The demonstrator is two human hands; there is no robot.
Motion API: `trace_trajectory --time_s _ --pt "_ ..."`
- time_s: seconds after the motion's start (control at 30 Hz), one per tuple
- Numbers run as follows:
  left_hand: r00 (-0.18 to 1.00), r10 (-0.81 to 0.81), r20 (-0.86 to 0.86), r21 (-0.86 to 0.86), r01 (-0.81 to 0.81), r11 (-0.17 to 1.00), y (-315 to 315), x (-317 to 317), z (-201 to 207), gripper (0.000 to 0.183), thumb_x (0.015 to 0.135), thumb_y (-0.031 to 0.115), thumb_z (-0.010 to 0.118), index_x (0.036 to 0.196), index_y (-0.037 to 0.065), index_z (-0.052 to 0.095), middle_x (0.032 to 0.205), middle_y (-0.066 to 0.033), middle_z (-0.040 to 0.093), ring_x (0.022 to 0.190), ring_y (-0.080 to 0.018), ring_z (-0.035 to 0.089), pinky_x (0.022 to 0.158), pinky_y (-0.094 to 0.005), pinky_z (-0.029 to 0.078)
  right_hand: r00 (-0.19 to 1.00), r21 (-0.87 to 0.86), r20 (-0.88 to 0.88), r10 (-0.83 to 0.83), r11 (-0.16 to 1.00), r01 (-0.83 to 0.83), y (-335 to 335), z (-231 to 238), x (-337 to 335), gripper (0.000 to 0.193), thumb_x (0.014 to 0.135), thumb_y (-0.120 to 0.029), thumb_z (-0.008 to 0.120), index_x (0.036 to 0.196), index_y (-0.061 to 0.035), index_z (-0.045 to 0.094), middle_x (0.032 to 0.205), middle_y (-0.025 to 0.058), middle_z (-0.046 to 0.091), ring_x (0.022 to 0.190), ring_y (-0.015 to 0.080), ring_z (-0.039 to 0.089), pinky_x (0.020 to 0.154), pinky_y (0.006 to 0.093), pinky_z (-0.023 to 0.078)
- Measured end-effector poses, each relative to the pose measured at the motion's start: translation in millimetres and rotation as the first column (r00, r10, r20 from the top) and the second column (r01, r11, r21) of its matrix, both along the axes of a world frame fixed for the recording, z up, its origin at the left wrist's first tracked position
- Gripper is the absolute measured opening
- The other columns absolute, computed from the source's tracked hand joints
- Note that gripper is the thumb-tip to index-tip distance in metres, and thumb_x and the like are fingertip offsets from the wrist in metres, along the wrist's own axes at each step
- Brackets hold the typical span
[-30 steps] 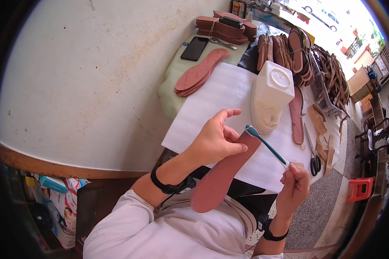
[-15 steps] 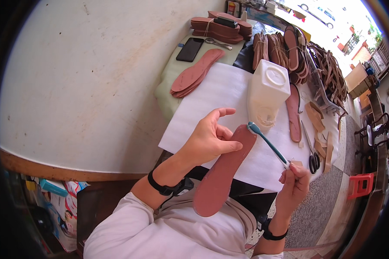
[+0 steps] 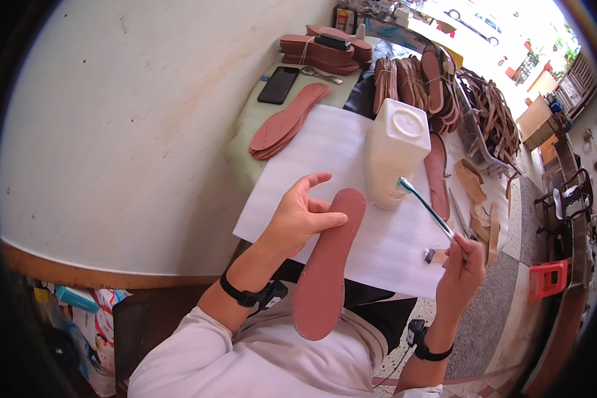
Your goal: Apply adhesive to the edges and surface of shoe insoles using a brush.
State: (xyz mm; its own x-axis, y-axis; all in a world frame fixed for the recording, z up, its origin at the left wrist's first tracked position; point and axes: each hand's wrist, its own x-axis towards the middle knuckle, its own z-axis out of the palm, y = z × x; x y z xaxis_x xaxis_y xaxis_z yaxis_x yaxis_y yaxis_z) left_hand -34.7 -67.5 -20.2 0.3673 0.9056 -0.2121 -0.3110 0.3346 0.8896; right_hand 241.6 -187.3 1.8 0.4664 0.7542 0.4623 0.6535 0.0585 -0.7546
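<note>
Loading, apparently, a teal plastic toothbrush (pinched, right hand) at a boxy white plastic container; spreading next would need a steady, flat reddish-brown sole (pinched, left hand).

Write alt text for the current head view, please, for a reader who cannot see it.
A person's left hand holds a reddish-brown shoe sole, and the right hand holds a toothbrush, its head seemingly close to a white plastic container on a white sheet. Farther away lie stacked soles, a phone and a watch.
</note>
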Motion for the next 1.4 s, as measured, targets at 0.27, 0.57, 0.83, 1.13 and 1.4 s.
trace_trajectory --time_s 0.27,0.57,0.83,1.13,1.4 --pt "0.999 0.027 0.031 -0.068 -0.025 0.997 3.6 3.9 -15.6 0.087 0.083 -0.007 0.077 0.154 -0.008 0.027 0.089 -0.0141 0.073 0.079 -0.0166 0.072 0.071 -0.0287 0.059 0.933 0.007 0.35 0.079 0.996 -0.087 34.5 -2.3 0.3 0.004 0.094 0.001 0.069 0.097 0.0017 0.067 0.079 0.0133 0.066 0.066 0.0209 0.063 0.062 0.03 0.05" --pt "0.997 0.024 0.066 -0.066 -0.02 0.998 4.0 3.6 -22.9 0.087 0.083 -0.007 0.077 0.155 -0.007 0.027 0.089 -0.0141 0.073 0.079 -0.0168 0.072 0.072 -0.0284 0.059 0.974 0.005 0.224 0.045 0.999 -0.048 28.5 -8.3 2.5 0.003 0.098 -0.001 0.067 0.098 0.0018 0.066 0.072 0.0095 0.063 0.062 0.014 0.06 0.059 0.0265 0.047" --pt "0.998 0.038 0.051 -0.065 -0.034 0.997 3.6 4.4 -22.8 0.087 0.083 -0.007 0.078 0.155 -0.006 0.028 0.089 -0.013 0.073 0.079 -0.0152 0.071 0.07 -0.0267 0.057 0.998 -0.035 0.048 0.027 0.999 -0.026 10.9 -24.3 13.0 0.013 0.104 -0.007 0.06 0.101 0.0041 0.067 0.067 0.0043 0.059 0.06 0.0082 0.056 0.056 0.024 0.044" --pt "0.998 0.042 0.051 -0.08 -0.038 0.996 4.3 4.3 -20.0 0.086 0.083 -0.007 0.078 0.155 -0.007 0.029 0.089 -0.0129 0.074 0.077 -0.0146 0.071 0.067 -0.0249 0.056 0.995 0.009 0.097 -0.008 1.0 0.007 3.5 -34.8 2.5 0.012 0.103 -0.006 0.062 0.104 0.0038 0.068 0.066 0.0049 0.06 0.059 0.0086 0.056 0.054 0.0236 0.044" --pt "0.999 0.032 0.033 -0.08 -0.03 0.996 6.0 3.5 -21.5 0.086 0.084 -0.007 0.077 0.154 -0.007 0.028 0.089 -0.0138 0.074 0.078 -0.0155 0.072 0.069 -0.0268 0.058 0.988 0.041 0.154 -0.011 0.999 0.005 0.9 -38.1 -0.7 0.01 0.101 -0.005 0.064 0.106 0.0025 0.069 0.067 0.0069 0.063 0.059 0.0101 0.061 0.054 0.0242 0.046"
